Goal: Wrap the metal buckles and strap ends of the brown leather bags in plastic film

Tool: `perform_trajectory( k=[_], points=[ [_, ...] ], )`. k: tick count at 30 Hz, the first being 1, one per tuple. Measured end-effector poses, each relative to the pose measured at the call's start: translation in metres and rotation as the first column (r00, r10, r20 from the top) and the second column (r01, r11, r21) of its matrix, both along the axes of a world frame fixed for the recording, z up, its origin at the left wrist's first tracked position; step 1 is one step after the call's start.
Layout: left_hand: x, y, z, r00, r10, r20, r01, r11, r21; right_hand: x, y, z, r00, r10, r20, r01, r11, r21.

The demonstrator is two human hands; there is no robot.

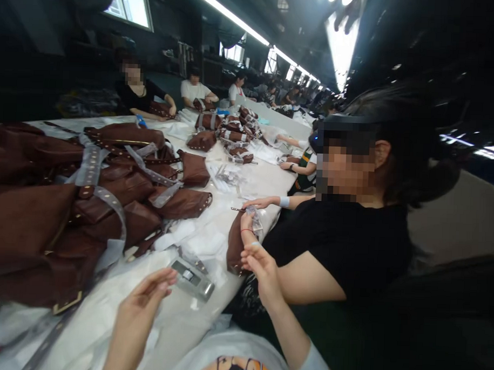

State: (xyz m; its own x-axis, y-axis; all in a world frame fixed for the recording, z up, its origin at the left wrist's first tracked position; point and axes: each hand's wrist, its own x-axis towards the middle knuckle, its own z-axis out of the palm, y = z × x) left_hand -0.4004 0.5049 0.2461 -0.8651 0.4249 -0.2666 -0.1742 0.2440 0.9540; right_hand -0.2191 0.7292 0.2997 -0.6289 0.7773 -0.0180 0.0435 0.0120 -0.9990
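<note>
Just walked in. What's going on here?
The camera wearer's left hand is beside a grey object on the white table; the right hand is raised in front of a co-worker. Neither visibly holds anything. The co-worker has one hand on a brown bag at the table's edge. More brown bags are heaped on the left.

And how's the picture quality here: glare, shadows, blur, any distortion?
Head view: the ceiling light strip and upper-left window glare near-white; head view: the upper right sinks into near-black; head view: the brown bags at the left edge seem stretched, likely by a wide lens; head view: left hand and right hand look slightly soft but readable.
</note>
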Motion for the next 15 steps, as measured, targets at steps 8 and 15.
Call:
perform_trajectory(
  k=[8, 15],
  points=[
    [0.037, -0.045, -0.116, 0.917, 0.071, 0.393, 0.024, 0.973, -0.231, -0.034, -0.042, -0.145, 0.758, 0.361, 0.543, -0.489, 0.866, 0.106],
    [0.029, -0.06, -0.137, 0.912, 0.123, 0.391, -0.01, 0.96, -0.278, -0.093, -0.052, -0.192, 0.534, 0.308, 0.788, -0.639, 0.757, 0.137]
  ],
)
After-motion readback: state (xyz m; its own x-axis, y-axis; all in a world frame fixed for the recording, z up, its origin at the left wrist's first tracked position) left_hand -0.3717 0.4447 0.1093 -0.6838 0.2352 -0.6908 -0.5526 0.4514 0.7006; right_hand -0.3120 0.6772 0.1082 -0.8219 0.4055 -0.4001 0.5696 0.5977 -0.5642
